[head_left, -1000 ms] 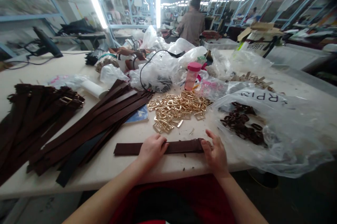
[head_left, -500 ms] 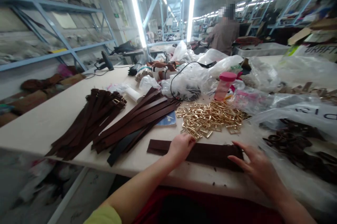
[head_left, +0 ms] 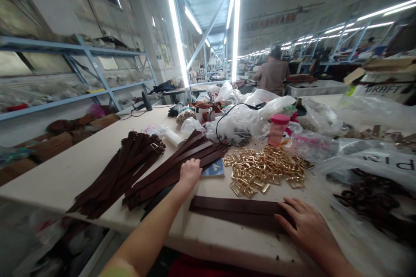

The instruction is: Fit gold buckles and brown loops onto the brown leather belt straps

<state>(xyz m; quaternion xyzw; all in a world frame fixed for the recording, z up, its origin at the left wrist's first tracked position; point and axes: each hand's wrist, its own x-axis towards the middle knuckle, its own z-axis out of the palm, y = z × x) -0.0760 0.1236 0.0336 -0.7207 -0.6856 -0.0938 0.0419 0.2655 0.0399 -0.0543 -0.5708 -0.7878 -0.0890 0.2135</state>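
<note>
My left hand point(head_left: 190, 172) is over the middle pile of dark brown leather straps point(head_left: 156, 172), its fingers curled closed. Its fingertips are hidden, so I cannot make out what is in them. Dark brown leather strips point(head_left: 234, 211) lie side by side near the table's front edge. Across their right end rests my right hand point(head_left: 305, 221), thumb and fingers apart. Gold rectangular buckles point(head_left: 264, 168) are heaped just behind the strips. Under the strap pile's right side shows a blue booklet point(head_left: 213, 168).
Another strap bundle point(head_left: 117, 173), with buckles at its far end, lies left. Behind the buckles stand a pink-lidded jar point(head_left: 278, 129) and clear plastic bags point(head_left: 240, 116). A plastic bag of dark pieces point(head_left: 367, 194) sits right. One person point(head_left: 273, 73) is farther back.
My left hand has left the strips beside the buckles and moved left to the strap pile. My right hand stays at the strips' right end. The camera view has tilted up.
</note>
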